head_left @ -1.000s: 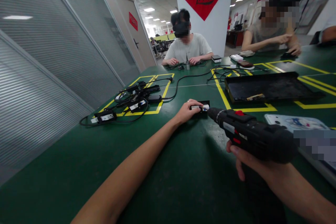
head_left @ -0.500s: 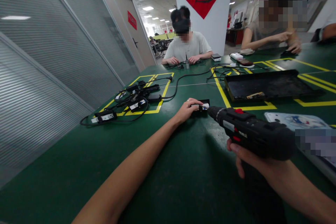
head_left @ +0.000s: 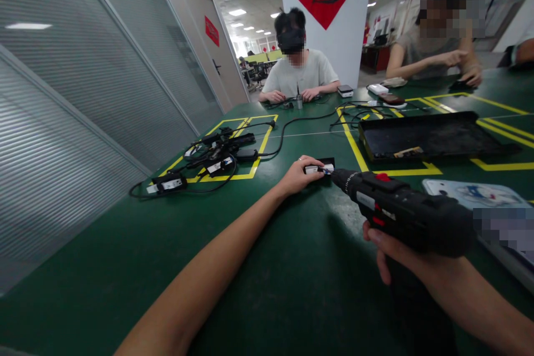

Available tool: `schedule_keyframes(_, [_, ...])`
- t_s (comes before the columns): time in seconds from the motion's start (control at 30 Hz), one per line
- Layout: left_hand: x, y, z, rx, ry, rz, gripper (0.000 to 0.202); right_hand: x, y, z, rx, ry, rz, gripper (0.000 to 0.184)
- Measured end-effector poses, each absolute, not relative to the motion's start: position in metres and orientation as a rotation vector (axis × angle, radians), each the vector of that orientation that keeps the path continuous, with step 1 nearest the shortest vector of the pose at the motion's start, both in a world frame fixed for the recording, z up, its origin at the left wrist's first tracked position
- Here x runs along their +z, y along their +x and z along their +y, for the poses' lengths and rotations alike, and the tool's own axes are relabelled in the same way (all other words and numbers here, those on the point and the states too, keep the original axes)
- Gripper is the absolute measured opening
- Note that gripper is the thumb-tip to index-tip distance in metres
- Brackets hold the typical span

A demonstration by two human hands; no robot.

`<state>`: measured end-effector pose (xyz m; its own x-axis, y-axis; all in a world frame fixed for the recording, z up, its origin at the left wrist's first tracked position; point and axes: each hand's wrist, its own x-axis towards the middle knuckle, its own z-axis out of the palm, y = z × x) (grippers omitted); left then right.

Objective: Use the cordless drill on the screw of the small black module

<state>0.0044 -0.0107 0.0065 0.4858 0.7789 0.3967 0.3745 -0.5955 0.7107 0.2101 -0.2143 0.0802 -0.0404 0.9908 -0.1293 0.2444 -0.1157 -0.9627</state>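
Note:
A small black case with a white inner part (head_left: pixel 329 168) lies on the green table, and my left hand (head_left: pixel 299 174) grips it from the left, fingers over its near and far edges. My right hand (head_left: pixel 406 250) is wrapped round the handle of a black cordless drill (head_left: pixel 400 206) with red buttons. The drill points left, and its thin bit meets or nearly meets the white part beside my left fingertips; I cannot tell whether they touch. The drill body hides part of the right hand.
Black adapters and cables (head_left: pixel 221 161) lie heaped at the left within yellow tape. A black tray (head_left: pixel 429 136) stands at the right, with a light blue illustrated case (head_left: pixel 475 193) nearer me. Two people sit across the table (head_left: pixel 137 267); a cable (head_left: pixel 287 128) runs across it.
The view has shifted slightly, so everything sits a little further right. Both hands keep their hold, and the drill stays at the small case.

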Motion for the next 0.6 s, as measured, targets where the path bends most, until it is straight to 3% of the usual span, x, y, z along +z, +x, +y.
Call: schedule_keyframes(0.6, [0.011,0.005,-0.012,0.974,2.146,0.960,0.026,0.086,0.211,-0.218,1.199,-1.475,-1.473,0.033])
